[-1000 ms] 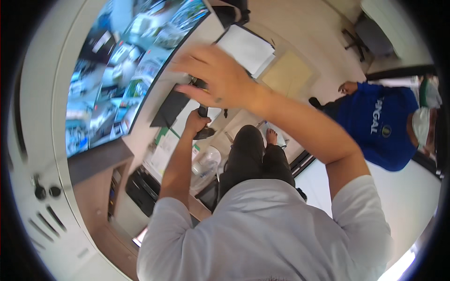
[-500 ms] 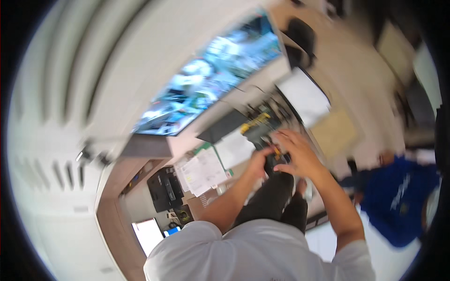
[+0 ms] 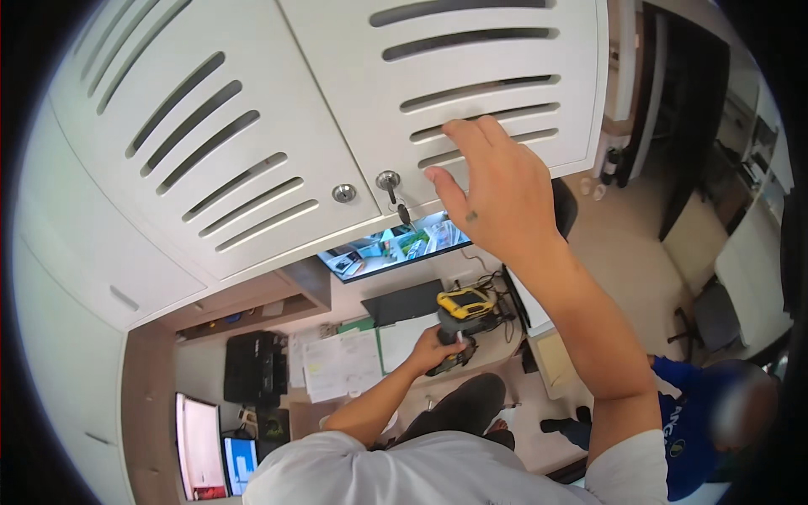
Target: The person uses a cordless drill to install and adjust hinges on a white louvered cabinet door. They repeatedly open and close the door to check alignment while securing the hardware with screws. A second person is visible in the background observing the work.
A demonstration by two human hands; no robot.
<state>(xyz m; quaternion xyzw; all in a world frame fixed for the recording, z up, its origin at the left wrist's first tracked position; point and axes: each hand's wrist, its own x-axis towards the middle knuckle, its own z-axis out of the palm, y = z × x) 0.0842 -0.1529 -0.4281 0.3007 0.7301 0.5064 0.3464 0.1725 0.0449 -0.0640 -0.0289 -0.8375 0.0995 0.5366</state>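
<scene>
My left hand [image 3: 432,348] is wrapped round the grip of a dark grey and yellow pistol-grip device [image 3: 461,313], low over the desk. Its exact kind does not show. My right hand [image 3: 502,187] is raised in front of the slotted white cabinet door [image 3: 471,67]. Its fingers are bent but apart from the thumb, with nothing in them. The fingertips are over the slots; whether they touch the door I cannot tell. Left of the thumb, a key [image 3: 404,214] hangs at the round lock [image 3: 388,180]. The neighbouring door [image 3: 278,109] has another lock [image 3: 344,193].
Below the cabinet a wide screen [image 3: 396,247] stands behind papers [image 3: 341,362] and a dark flat panel [image 3: 402,301]. A black machine [image 3: 255,368] and two lit monitors [image 3: 202,446] are at left. A person in blue [image 3: 694,429] is low at right.
My view has swung up to the cabinet. My right hand has left the device and risen to the door, while the left keeps hold of the device.
</scene>
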